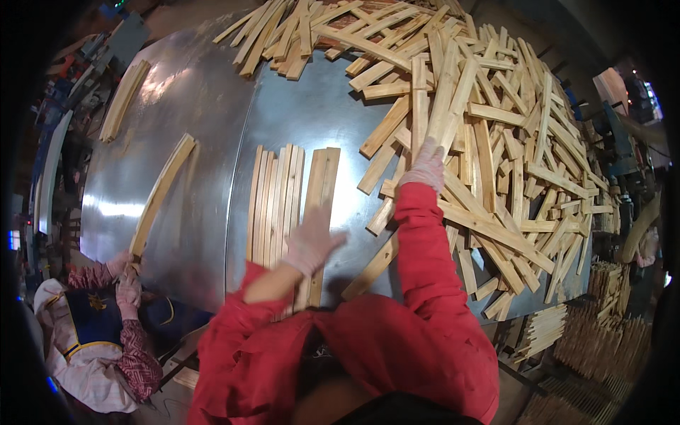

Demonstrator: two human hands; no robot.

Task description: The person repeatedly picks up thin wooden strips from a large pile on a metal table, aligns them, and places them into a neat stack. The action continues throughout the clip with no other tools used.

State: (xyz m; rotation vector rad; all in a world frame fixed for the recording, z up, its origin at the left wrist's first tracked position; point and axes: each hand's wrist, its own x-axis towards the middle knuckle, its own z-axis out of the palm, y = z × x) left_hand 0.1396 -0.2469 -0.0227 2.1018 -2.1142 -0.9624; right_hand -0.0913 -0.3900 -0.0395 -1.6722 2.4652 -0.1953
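My left hand (314, 241), gloved and blurred by motion, hovers with spread fingers over two wooden slats (322, 180) lying side by side on a metal-topped table (212, 106). Close to its left stands a row of slats (273, 202) set together, lengthwise to me. My right hand (426, 163), in a pale glove, reaches forward to the near end of long wooden slats (446, 101) at the left part of a large jumbled pile (483, 175). Its fingers rest on or at those slats; whether they grip one cannot be told.
A co-worker (90, 334) at the lower left holds a long slat (162, 196) over the table. Another bundle of slats (125, 101) lies at the far left. More loose slats (281, 37) lie along the far edge. Stacked wood (600, 345) stands beyond the table at the lower right.
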